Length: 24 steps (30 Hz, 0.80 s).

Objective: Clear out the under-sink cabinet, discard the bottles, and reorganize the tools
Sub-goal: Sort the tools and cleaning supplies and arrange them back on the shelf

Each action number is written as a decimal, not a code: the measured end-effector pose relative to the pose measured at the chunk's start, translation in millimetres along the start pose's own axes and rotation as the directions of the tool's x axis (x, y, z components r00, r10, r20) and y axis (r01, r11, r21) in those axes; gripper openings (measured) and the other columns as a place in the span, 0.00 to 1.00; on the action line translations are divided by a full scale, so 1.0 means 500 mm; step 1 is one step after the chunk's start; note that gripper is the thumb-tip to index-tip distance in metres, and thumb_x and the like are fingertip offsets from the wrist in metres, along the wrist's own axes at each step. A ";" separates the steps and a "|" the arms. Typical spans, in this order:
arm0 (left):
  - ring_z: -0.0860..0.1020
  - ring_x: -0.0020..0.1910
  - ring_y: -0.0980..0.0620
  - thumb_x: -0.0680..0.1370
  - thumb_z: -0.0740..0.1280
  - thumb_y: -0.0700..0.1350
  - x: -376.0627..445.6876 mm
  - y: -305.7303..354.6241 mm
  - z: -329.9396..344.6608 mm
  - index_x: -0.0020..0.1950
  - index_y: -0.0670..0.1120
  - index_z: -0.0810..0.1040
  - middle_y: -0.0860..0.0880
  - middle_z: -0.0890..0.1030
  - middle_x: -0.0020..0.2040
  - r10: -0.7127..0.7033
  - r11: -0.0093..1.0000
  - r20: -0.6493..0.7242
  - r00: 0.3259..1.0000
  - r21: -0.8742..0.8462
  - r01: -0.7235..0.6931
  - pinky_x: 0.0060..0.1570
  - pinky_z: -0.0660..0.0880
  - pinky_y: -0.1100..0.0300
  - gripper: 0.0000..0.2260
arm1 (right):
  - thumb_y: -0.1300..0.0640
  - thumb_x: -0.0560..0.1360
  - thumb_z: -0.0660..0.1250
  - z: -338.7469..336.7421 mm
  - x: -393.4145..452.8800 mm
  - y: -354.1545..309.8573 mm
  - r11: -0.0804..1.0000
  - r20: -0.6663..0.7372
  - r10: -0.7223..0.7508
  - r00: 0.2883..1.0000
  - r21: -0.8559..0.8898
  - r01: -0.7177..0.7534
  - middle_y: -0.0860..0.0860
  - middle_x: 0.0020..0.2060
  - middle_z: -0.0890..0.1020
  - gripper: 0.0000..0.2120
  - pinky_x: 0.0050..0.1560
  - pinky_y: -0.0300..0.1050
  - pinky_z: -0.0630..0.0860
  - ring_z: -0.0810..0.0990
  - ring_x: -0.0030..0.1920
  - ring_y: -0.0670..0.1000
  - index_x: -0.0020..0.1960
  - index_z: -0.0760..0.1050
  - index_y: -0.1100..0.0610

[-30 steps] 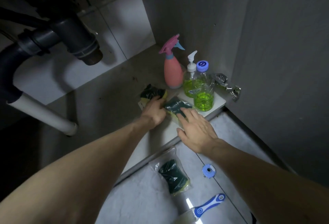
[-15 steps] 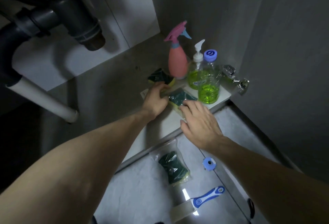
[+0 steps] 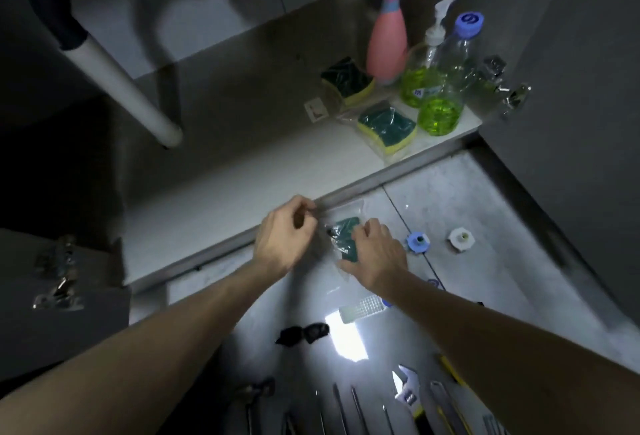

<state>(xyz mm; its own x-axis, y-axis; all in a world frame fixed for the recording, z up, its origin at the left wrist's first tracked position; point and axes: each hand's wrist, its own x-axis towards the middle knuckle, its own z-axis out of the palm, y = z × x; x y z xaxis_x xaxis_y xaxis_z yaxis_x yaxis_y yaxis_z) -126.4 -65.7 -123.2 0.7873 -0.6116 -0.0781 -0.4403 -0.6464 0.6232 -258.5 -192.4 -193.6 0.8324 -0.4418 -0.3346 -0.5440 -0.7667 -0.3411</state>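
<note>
Both hands working the bagged sponge (image 3: 347,232) on the floor just outside the cabinet. Left hand (image 3: 282,239) pinching the bag's edge, right hand (image 3: 375,254) curling over it, likely to lift. Bottles (image 3: 438,88) standing far right inside, not yet discarded; tools (image 3: 407,396) lying near.

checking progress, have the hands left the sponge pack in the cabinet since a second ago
Yes. Both the left hand and right hand pulled back over the cabinet ledge to the bagged sponge on the floor.

Probably home kitchen: under-sink cabinet (image 3: 242,164), drainpipe (image 3: 121,88), sponges (image 3: 386,126)
</note>
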 end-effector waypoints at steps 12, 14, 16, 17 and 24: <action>0.74 0.59 0.54 0.71 0.69 0.65 -0.164 -0.020 0.138 0.63 0.56 0.73 0.56 0.74 0.59 -0.004 0.935 0.525 0.851 0.303 -0.182 0.55 0.73 0.59 0.24 | 0.61 0.69 0.70 -0.076 -0.051 0.106 0.985 -0.090 -0.030 0.995 0.167 0.045 0.52 0.55 0.73 0.16 0.50 0.51 0.75 0.74 0.54 0.56 0.56 0.71 0.55; 0.73 0.59 0.52 0.70 0.71 0.63 -0.169 -0.008 0.167 0.62 0.54 0.72 0.54 0.73 0.59 0.004 0.914 0.539 0.842 0.340 -0.222 0.54 0.75 0.55 0.25 | 0.62 0.70 0.68 -0.091 -0.070 0.124 0.966 -0.162 -0.070 0.984 0.233 0.107 0.50 0.52 0.73 0.14 0.48 0.51 0.75 0.74 0.52 0.54 0.53 0.71 0.54; 0.72 0.59 0.50 0.72 0.72 0.57 -0.171 0.000 0.189 0.61 0.54 0.72 0.52 0.72 0.59 0.023 0.895 0.532 0.847 0.367 -0.255 0.50 0.75 0.54 0.21 | 0.63 0.70 0.67 -0.111 -0.088 0.139 0.943 -0.225 -0.130 0.966 0.272 0.191 0.47 0.50 0.72 0.13 0.46 0.52 0.77 0.75 0.49 0.51 0.52 0.70 0.52; 0.73 0.59 0.49 0.72 0.71 0.55 -0.170 0.001 0.197 0.61 0.54 0.72 0.52 0.72 0.59 0.036 0.889 0.522 0.852 0.372 -0.266 0.49 0.75 0.54 0.19 | 0.64 0.70 0.67 -0.124 -0.096 0.146 0.932 -0.259 -0.159 0.953 0.280 0.231 0.47 0.50 0.72 0.14 0.44 0.52 0.78 0.75 0.48 0.50 0.51 0.70 0.52; 0.74 0.61 0.51 0.74 0.67 0.51 -0.147 -0.004 0.147 0.65 0.57 0.74 0.57 0.74 0.61 0.141 0.896 0.504 0.852 0.302 -0.326 0.55 0.75 0.56 0.19 | 0.59 0.70 0.65 -0.244 -0.069 0.125 0.910 -0.551 -0.159 0.820 0.241 0.338 0.45 0.50 0.73 0.12 0.39 0.47 0.71 0.73 0.46 0.47 0.53 0.71 0.51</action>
<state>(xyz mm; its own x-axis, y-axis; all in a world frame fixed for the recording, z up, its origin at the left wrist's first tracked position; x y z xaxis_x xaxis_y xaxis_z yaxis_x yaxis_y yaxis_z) -215.1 -52.7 -175.8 0.3918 -0.8420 -0.3709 -0.7816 -0.5173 0.3486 -308.3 -281.7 -96.2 0.8268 -0.4969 0.2636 -0.2388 -0.7344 -0.6353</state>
